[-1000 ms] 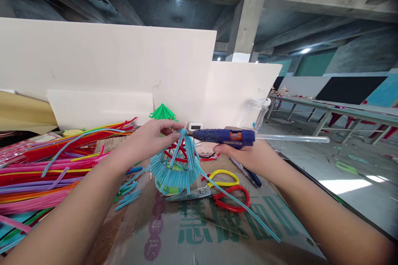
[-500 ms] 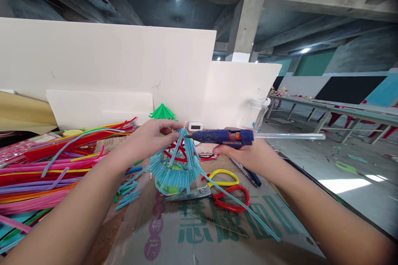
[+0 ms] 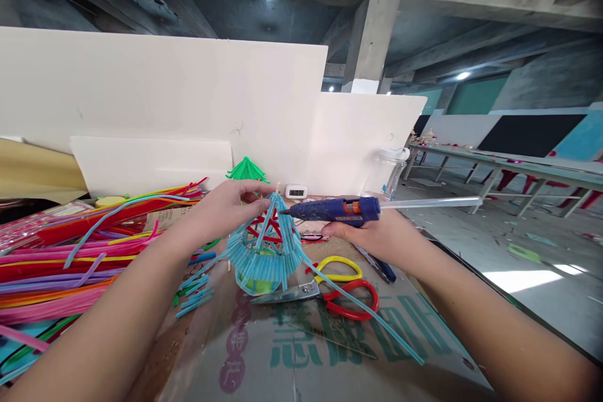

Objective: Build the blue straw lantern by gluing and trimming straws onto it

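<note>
A small cone-shaped model roof (image 3: pixel 266 257) of light-blue pipe cleaners, with red strips showing through its gaps, stands on the work board. My left hand (image 3: pixel 240 201) is closed at its top, thumb and fingers pinching near the peak. My right hand (image 3: pixel 362 232) grips a dark-blue hot glue gun (image 3: pixel 330 210) with a clear glue stick out of its back. The gun's nozzle points left, close to the roof's upper right side; I cannot tell if it touches. Scissors (image 3: pixel 311 290) with one yellow and one red handle lie just in front of the roof.
Bundles of coloured pipe cleaners (image 3: pixel 70 264) cover the left side. Cut blue pieces (image 3: pixel 195 295) lie beside the model. Behind are a green paper-umbrella-like top (image 3: pixel 246 169), a small digital clock (image 3: pixel 296 191) and a clear plastic jar (image 3: pixel 386 173). White boards (image 3: pixel 164 94) stand at the back.
The glue gun has shifted slightly left and its nozzle has dropped a little lower along the roof's side. My left hand stays at the peak almost unmoved.
</note>
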`<state>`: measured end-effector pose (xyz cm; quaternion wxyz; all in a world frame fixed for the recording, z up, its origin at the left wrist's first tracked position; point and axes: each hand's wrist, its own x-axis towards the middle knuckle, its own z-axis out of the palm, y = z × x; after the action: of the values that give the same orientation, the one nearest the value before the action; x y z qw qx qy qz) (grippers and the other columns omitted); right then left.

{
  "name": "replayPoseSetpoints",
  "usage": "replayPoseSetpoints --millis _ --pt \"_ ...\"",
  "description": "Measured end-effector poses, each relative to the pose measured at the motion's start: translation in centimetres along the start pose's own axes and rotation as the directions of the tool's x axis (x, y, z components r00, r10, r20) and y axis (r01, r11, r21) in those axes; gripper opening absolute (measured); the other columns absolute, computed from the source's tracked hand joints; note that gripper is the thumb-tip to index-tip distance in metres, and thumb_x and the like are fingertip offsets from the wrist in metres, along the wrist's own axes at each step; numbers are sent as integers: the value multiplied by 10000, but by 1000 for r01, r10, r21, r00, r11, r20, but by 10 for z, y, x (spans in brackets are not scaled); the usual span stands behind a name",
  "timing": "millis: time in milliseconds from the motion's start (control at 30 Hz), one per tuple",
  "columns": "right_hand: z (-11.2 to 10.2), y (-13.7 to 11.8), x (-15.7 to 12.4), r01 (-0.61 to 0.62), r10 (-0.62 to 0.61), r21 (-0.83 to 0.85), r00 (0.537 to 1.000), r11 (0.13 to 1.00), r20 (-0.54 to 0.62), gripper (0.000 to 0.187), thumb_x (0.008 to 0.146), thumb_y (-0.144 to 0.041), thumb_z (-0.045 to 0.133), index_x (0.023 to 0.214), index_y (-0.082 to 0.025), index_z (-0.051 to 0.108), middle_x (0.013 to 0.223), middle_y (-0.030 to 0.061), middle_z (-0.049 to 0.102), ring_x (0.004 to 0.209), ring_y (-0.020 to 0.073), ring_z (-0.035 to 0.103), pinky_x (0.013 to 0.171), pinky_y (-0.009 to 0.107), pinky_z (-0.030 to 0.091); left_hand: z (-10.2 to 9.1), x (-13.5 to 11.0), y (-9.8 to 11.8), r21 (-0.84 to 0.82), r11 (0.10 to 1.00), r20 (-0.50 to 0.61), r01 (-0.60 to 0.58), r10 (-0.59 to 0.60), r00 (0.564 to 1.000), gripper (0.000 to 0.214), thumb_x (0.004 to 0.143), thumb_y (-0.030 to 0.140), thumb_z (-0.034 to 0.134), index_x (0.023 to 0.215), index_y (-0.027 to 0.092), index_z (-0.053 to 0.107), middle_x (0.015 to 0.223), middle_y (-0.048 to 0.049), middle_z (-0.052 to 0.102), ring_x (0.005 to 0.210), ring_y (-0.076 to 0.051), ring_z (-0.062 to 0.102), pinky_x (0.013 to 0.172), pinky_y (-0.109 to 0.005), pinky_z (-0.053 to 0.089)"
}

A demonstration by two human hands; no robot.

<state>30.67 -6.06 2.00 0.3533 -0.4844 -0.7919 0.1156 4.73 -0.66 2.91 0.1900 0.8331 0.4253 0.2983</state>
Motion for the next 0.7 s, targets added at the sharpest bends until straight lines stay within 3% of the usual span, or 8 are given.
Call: replayPoseSetpoints --millis 300,500,700 --pt "1 0 0 28 -40 141 996 990 80 284 773 -407 686 1026 -279 707 1022 -9 744 986 233 691 889 379 567 1 -1 1 -123 992 14 23 -22 1000 423 841 453 544 1180 218 638 948 -28 735 833 -209 667 699 -296 494" --pt "-1 0 -2 35 -39 120 999 992 28 356 793 -445 660 1092 -255 690 1026 16 743 968 236 692 856 369 574 0 0 0 -75 997 4 23 -22 1000 415 840 464 532 1166 232 645 924 -29 727 800 -209 660 686 -305 488" --pt "-5 3 -3 73 -84 137 994 988 71 334 823 -454 627 1060 -226 686 991 30 745 910 208 696 792 313 569 -1 -1 1 -62 998 9 21 -21 1000 403 845 464 522 1161 247 644 895 -22 721 777 -201 651 677 -304 478"
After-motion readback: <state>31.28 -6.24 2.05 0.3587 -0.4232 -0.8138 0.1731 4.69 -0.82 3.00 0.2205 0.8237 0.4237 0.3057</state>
